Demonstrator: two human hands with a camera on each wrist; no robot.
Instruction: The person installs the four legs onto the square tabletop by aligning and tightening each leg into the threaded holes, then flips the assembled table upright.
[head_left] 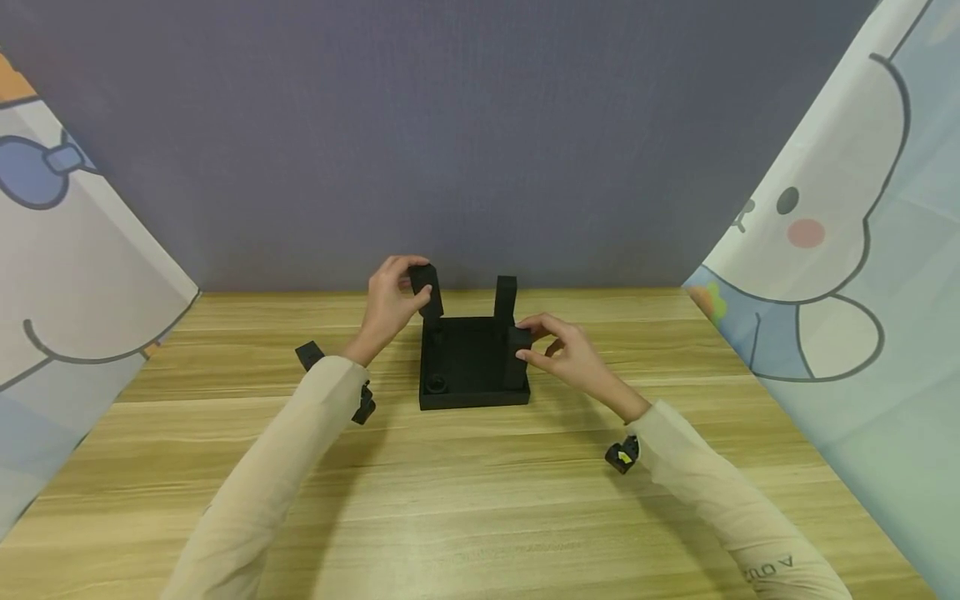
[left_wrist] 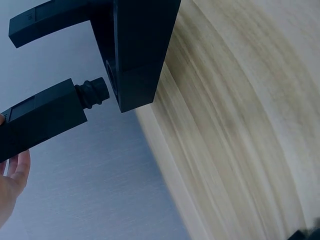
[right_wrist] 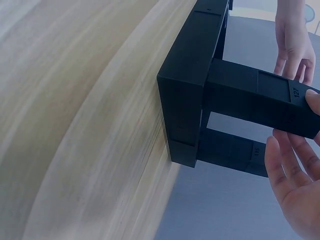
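Observation:
A black square tray-like piece [head_left: 472, 400] with raised edges lies on the table. Over its back left corner, my left hand [head_left: 386, 300] holds a black block-shaped leg [left_wrist: 45, 112] between thumb and fingers. The leg's threaded end [left_wrist: 93, 92] points at the corner, with a small gap showing in the left wrist view. My right hand [head_left: 566, 354] pinches the upper part of the front right leg [right_wrist: 250, 92], which stands upright in its corner. Behind it rises the back right leg [head_left: 506, 298]. At the front left corner a round socket [head_left: 436, 383] is exposed.
The wood-grain table [head_left: 450, 500] meets a grey-blue panel [head_left: 465, 150] close behind the tray. Curtains with cartoon figures hang on the left and on the right [head_left: 825, 208]. Black wrist devices [head_left: 622, 455] are worn by both arms.

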